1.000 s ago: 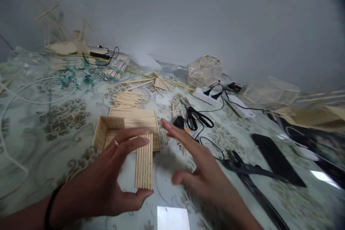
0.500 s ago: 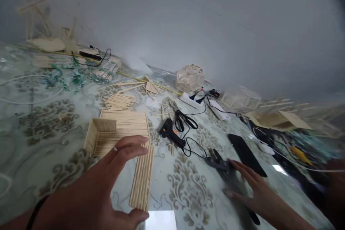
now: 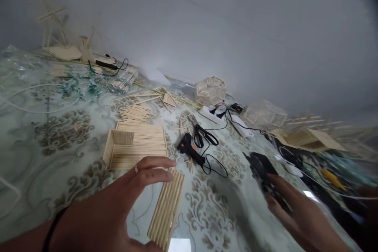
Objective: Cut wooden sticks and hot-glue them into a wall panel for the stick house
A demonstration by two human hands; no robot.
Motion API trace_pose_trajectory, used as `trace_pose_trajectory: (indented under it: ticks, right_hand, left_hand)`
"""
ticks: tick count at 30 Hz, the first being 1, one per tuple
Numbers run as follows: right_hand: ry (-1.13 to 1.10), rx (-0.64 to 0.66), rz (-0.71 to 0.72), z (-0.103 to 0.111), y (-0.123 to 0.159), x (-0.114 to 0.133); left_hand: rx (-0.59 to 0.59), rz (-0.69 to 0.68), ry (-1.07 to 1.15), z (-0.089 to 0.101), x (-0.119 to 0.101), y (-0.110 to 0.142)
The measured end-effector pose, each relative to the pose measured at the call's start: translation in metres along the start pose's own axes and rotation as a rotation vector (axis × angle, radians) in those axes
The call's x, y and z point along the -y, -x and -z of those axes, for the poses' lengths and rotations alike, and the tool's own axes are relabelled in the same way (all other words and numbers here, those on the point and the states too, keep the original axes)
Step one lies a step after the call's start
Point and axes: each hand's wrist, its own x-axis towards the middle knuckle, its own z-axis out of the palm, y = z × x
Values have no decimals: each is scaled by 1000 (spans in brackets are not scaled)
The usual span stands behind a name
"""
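Note:
My left hand (image 3: 118, 197) grips a narrow panel of glued wooden sticks (image 3: 167, 208) by its two ends, fingers at the far end and thumb at the near one. In my right hand (image 3: 298, 208) is a dark pair of pliers (image 3: 262, 169), blurred by motion and partly covered by my fingers; it is raised in front of a black phone-like slab (image 3: 267, 162). Beyond my left hand lies a stick-built base (image 3: 147, 138) with a low-walled corner box (image 3: 110, 147). A black glue gun (image 3: 190, 149) rests to the right of the base.
Black-handled scissors (image 3: 203, 134) lie behind the glue gun, whose cord loops over the patterned tabletop. Loose sticks (image 3: 136, 113) are piled behind the base. A white power strip (image 3: 211, 114) and a stick-framed polyhedron (image 3: 210, 90) stand near the wall. Stick models and plastic wrapping crowd both sides.
My right hand has closed around the pliers and lifted them off the table. The panel in my left hand has shifted slightly right and tilted more; the whole view has moved a little.

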Motion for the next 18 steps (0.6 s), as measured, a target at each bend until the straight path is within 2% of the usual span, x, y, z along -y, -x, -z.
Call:
trace_pose_trajectory:
  ticks: [2, 5, 9, 13, 18]
  right_hand:
    - [-177, -27, 136, -3, -15, 39]
    - [-398, 16, 321, -12, -37, 95]
    - [-616, 85, 492, -26, -56, 146]
    - [-709, 66, 550, -36, -61, 167]
    - [-757, 50, 567, -38, -58, 172]
  left_hand:
    - [-8, -16, 16, 1, -2, 2]
    - [-1, -54, 38, 1, -2, 5]
    - [36, -52, 66, -3, 3, 10]
    - [44, -81, 74, -4, 7, 15]
    - [51, -56, 86, -5, 2, 18]
